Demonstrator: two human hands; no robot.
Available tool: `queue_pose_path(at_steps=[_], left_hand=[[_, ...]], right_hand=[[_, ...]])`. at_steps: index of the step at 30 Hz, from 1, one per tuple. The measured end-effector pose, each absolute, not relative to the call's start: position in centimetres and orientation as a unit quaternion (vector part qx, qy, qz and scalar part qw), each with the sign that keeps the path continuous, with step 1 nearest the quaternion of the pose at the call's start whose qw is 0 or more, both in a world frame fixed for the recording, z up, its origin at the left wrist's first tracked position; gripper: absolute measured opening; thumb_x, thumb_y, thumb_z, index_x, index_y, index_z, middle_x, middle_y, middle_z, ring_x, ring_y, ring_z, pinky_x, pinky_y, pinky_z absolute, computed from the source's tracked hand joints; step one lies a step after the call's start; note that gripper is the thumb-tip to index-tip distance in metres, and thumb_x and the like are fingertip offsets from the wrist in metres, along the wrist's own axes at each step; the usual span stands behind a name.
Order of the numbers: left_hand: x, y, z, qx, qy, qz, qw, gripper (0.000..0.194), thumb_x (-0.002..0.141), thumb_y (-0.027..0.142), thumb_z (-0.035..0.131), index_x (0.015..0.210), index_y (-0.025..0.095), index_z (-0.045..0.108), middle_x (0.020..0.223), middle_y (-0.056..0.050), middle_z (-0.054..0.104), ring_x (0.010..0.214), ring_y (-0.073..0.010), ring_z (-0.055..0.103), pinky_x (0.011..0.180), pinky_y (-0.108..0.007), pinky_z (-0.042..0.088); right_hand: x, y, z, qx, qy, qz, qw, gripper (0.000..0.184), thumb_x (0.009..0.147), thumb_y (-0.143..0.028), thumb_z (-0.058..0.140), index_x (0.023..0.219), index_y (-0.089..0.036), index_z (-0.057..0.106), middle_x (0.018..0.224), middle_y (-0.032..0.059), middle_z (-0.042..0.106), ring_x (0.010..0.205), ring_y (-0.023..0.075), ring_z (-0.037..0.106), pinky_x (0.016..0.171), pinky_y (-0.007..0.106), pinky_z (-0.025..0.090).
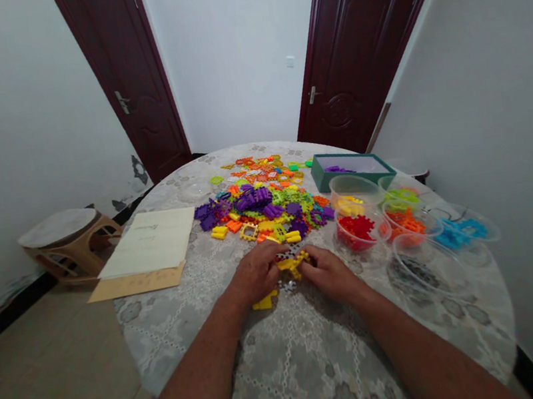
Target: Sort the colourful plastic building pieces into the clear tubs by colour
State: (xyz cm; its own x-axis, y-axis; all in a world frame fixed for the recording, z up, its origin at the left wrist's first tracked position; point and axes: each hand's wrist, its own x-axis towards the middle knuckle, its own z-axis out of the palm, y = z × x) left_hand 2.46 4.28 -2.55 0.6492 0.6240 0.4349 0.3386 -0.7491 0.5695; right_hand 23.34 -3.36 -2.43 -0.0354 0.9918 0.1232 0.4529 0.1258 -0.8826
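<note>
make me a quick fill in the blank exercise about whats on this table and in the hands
1. The bright toothed piece held between the left hand and the right hand is ____.
2. The pieces lying in the green box are ____.
3. As the camera sees it, the pale sheet lies on the ____ side of the table.
4. The rightmost clear cup holds pieces coloured ____.

Missing words: yellow; purple; left; blue

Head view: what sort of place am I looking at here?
Probably a room in a home, though I can't be certain: two dark red panelled doors, a round table under a patterned cloth, and a low stool suggest it.
</note>
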Motion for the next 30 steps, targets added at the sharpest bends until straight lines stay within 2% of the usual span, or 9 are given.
queue_pose_path(at_steps=[3,8,11,15,19,22,25,28,30], left_hand=[[2.4,4.1,-2.3,0.876,0.273,0.320,0.238,0.054,0.077,0.004,0.053,0.124,0.022,0.073,0.119,-0.009,0.075,0.113,-0.0247,0.068,0.104,-0.039,0.052],[2.8,3.9,-1.7,0.857,0.304,0.321,0.266,0.024,0.095,0.026,0.057,0.110,0.021,0.076,0.105,-0.009,0.078,0.100,-0.0239,0.070,0.096,-0.038,0.053],[2.9,4.1,-1.5,0.802,0.374,0.331,0.327,0.023,0.097,0.032,0.057,0.104,0.020,0.075,0.093,-0.005,0.077,0.087,-0.0206,0.069,0.081,-0.033,0.053],[2.8,4.7,-1.5,0.707,0.415,0.361,0.445,0.029,0.092,0.037,0.062,0.111,0.018,0.071,0.081,-0.001,0.072,0.071,-0.0164,0.065,0.065,-0.028,0.050],[3.1,4.6,-1.8,0.663,0.384,0.338,0.547,0.029,0.085,0.038,0.068,0.106,0.017,0.065,0.071,0.002,0.069,0.059,-0.0142,0.063,0.058,-0.026,0.050],[3.3,4.3,-1.6,0.663,0.356,0.330,0.569,0.027,0.085,0.041,0.069,0.098,0.018,0.064,0.070,0.001,0.069,0.058,-0.0142,0.064,0.057,-0.026,0.051],[2.6,4.8,-1.2,0.668,0.379,0.371,0.522,0.028,0.088,0.047,0.066,0.094,0.019,0.066,0.074,0.000,0.071,0.062,-0.0157,0.066,0.060,-0.028,0.051],[0.6,6.6,-1.2,0.659,0.492,0.439,0.363,0.028,0.092,0.047,0.060,0.092,0.020,0.069,0.078,-0.002,0.072,0.070,-0.0182,0.068,0.066,-0.029,0.051],[-1.0,8.0,-1.7,0.615,0.569,0.474,0.271,0.025,0.093,0.042,0.056,0.097,0.020,0.069,0.087,-0.003,0.075,0.080,-0.0200,0.070,0.073,-0.030,0.051]], right_hand=[[23.5,-3.0,-2.9,-0.580,-0.553,0.412,0.434,0.009,0.090,-0.031,0.059,0.086,-0.023,0.060,0.065,-0.0041,0.060,0.056,0.0145,0.053,0.052,0.026,0.040],[23.3,-2.7,-3.5,-0.551,-0.450,0.496,0.497,0.021,0.087,-0.041,0.068,0.094,-0.021,0.063,0.069,-0.0026,0.064,0.055,0.0122,0.055,0.048,0.022,0.042],[22.9,-2.7,-3.4,-0.527,-0.416,0.515,0.533,0.028,0.085,-0.044,0.074,0.097,-0.021,0.064,0.076,-0.0016,0.066,0.056,0.0109,0.055,0.048,0.021,0.043],[22.6,-2.9,-3.1,-0.536,-0.404,0.514,0.534,0.031,0.083,-0.045,0.078,0.097,-0.020,0.068,0.072,-0.0015,0.063,0.057,0.0113,0.055,0.048,0.021,0.044],[22.2,-3.2,-2.8,-0.506,-0.400,0.559,0.521,0.034,0.083,-0.046,0.079,0.103,-0.020,0.070,0.083,0.0010,0.067,0.060,0.0113,0.058,0.049,0.021,0.047],[21.8,-3.2,-2.7,-0.483,-0.384,0.587,0.524,0.033,0.081,-0.045,0.080,0.101,-0.021,0.070,0.083,0.0010,0.067,0.059,0.0109,0.058,0.050,0.021,0.049],[21.7,-3.2,-2.4,-0.482,-0.380,0.587,0.528,0.032,0.080,-0.044,0.080,0.098,-0.020,0.069,0.080,0.0003,0.067,0.057,0.0104,0.058,0.049,0.021,0.048],[22.2,-3.5,-0.9,-0.513,-0.427,0.549,0.503,0.026,0.084,-0.043,0.075,0.094,-0.020,0.067,0.073,-0.0016,0.065,0.057,0.0121,0.058,0.050,0.023,0.049],[23.2,-3.9,0.9,-0.541,-0.495,0.497,0.464,0.022,0.088,-0.042,0.069,0.090,-0.021,0.064,0.068,-0.0023,0.065,0.057,0.0133,0.060,0.052,0.024,0.049]])
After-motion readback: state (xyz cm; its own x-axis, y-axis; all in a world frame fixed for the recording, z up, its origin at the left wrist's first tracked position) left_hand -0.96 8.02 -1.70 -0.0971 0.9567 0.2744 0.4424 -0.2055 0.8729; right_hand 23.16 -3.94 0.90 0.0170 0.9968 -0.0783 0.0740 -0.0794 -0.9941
